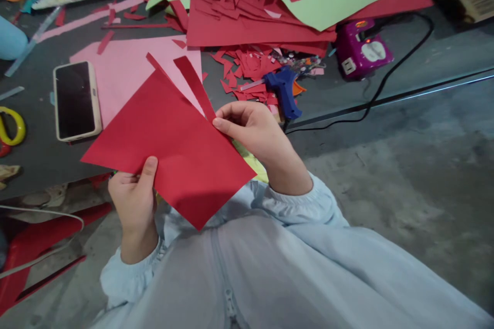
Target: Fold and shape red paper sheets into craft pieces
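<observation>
The left hand (133, 195) pinches a flat red paper sheet (177, 139). The right hand (252, 128) pinches a thin red paper strip (195, 87) at the sheet's edge; I can't tell if they're joined. The sheet is up in front of a pale blue zip jacket (193, 272). A blue plastic glue gun (283, 90) lies near the right hand.

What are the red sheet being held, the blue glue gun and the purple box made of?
The red sheet looks like matte paper or thin card: little gloss, crisp edges. The blue glue gun is probably smooth plastic, given its moulded, evenly coloured body. The purple box seems smooth plastic, with socket slots.
</observation>
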Demonstrator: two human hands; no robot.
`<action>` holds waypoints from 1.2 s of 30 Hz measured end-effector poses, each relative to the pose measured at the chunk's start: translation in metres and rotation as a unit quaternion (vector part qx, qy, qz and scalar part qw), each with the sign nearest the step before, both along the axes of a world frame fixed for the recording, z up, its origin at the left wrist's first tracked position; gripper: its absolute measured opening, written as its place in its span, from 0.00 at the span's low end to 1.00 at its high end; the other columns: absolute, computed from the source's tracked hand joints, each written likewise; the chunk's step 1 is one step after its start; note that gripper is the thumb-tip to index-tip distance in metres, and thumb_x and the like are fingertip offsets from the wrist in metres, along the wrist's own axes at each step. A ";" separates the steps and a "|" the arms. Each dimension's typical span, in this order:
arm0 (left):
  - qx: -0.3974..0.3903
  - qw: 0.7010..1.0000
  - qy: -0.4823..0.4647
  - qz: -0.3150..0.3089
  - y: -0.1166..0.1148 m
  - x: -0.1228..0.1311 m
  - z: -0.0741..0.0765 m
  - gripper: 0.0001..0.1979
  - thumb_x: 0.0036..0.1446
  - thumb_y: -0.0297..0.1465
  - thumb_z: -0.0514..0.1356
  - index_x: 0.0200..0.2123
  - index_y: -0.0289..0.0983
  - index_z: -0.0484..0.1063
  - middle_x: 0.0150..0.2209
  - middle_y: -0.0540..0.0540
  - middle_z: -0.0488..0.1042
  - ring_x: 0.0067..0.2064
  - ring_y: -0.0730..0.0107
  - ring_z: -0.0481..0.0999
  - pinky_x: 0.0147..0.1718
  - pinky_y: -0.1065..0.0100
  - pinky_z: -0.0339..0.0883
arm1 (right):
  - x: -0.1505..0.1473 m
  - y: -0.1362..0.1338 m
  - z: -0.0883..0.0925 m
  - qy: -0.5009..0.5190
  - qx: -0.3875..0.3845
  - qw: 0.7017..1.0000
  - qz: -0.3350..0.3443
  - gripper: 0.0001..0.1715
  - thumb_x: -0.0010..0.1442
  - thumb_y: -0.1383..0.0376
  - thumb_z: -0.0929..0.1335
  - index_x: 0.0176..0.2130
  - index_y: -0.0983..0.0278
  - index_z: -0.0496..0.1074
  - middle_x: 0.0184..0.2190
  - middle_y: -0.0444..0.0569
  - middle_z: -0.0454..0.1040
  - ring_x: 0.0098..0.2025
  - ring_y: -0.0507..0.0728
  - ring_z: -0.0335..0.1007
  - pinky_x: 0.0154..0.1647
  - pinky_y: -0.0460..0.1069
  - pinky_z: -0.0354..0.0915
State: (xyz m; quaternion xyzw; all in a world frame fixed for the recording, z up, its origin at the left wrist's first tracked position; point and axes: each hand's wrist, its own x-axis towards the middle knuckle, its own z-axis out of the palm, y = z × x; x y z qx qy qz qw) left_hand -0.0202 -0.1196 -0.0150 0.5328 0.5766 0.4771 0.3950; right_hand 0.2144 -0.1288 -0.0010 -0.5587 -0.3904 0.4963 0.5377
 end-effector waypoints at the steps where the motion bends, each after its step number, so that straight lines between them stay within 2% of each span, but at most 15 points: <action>1: 0.000 1.000 0.008 0.007 0.000 0.001 -0.001 0.10 0.52 0.39 0.70 0.30 0.39 0.80 0.33 0.51 0.80 0.36 0.71 0.78 0.39 0.69 0.74 | -0.001 0.000 -0.001 -0.005 0.005 1.000 -0.008 0.13 0.50 0.57 0.75 0.29 0.64 0.73 0.26 0.43 0.73 0.28 0.50 0.65 0.28 0.46 0.61; 5: 0.008 1.000 0.014 0.018 0.001 0.005 -0.003 0.13 0.51 0.42 0.70 0.27 0.38 0.78 0.32 0.50 0.79 0.37 0.69 0.78 0.39 0.69 0.74 | -0.006 0.002 -0.004 0.008 0.012 0.999 -0.037 0.12 0.51 0.58 0.74 0.30 0.64 0.73 0.26 0.43 0.73 0.28 0.49 0.64 0.30 0.46 0.61; 8: 0.011 1.000 0.008 0.026 0.001 0.005 -0.004 0.13 0.51 0.42 0.70 0.29 0.38 0.78 0.33 0.50 0.79 0.37 0.70 0.77 0.41 0.69 0.75 | -0.006 0.002 -0.004 0.037 0.004 0.998 -0.041 0.15 0.49 0.56 0.76 0.30 0.64 0.74 0.26 0.42 0.73 0.28 0.49 0.65 0.30 0.46 0.63; 11: 0.004 0.999 0.017 0.034 0.001 0.003 -0.005 0.13 0.52 0.42 0.69 0.33 0.38 0.80 0.36 0.49 0.81 0.37 0.69 0.78 0.42 0.66 0.75 | -0.003 0.002 -0.002 0.080 -0.020 0.997 -0.007 0.21 0.44 0.52 0.78 0.30 0.64 0.75 0.26 0.43 0.75 0.28 0.49 0.67 0.29 0.46 0.65; 16: 0.007 1.000 -0.004 0.020 0.001 -0.002 -0.006 0.11 0.52 0.39 0.70 0.33 0.38 0.81 0.36 0.49 0.81 0.38 0.70 0.78 0.43 0.67 0.75 | 0.003 0.001 0.001 0.107 -0.039 0.993 0.044 0.24 0.42 0.50 0.80 0.29 0.64 0.75 0.26 0.44 0.75 0.28 0.50 0.68 0.29 0.46 0.66; 24: 0.026 0.998 0.025 0.043 0.002 0.003 -0.005 0.13 0.51 0.42 0.70 0.31 0.38 0.79 0.35 0.49 0.80 0.37 0.69 0.78 0.42 0.66 0.75 | -0.004 0.002 -0.001 0.041 -0.012 0.999 -0.006 0.27 0.42 0.46 0.78 0.28 0.64 0.73 0.25 0.42 0.72 0.27 0.49 0.64 0.27 0.46 0.62; 29: 0.029 0.999 -0.018 0.041 0.002 0.005 -0.003 0.12 0.49 0.40 0.71 0.26 0.38 0.77 0.30 0.52 0.77 0.34 0.72 0.76 0.40 0.67 0.74 | -0.004 0.002 0.001 0.075 0.001 0.997 -0.023 0.27 0.43 0.46 0.78 0.28 0.63 0.73 0.24 0.41 0.71 0.26 0.48 0.63 0.29 0.46 0.63; 32: 0.036 0.998 0.012 0.051 0.003 0.003 -0.004 0.12 0.49 0.40 0.71 0.25 0.38 0.76 0.27 0.53 0.75 0.32 0.71 0.75 0.38 0.68 0.74 | 0.001 0.001 0.002 0.088 -0.016 0.996 0.009 0.26 0.43 0.46 0.78 0.28 0.63 0.74 0.24 0.42 0.72 0.27 0.49 0.65 0.29 0.46 0.64; 36: 0.038 0.998 0.015 0.056 0.004 0.000 -0.005 0.14 0.49 0.41 0.71 0.23 0.38 0.75 0.27 0.52 0.74 0.32 0.71 0.74 0.35 0.69 0.73 | 0.006 -0.001 0.003 0.111 -0.038 0.990 0.084 0.25 0.45 0.47 0.78 0.29 0.64 0.74 0.25 0.43 0.73 0.28 0.50 0.67 0.29 0.46 0.65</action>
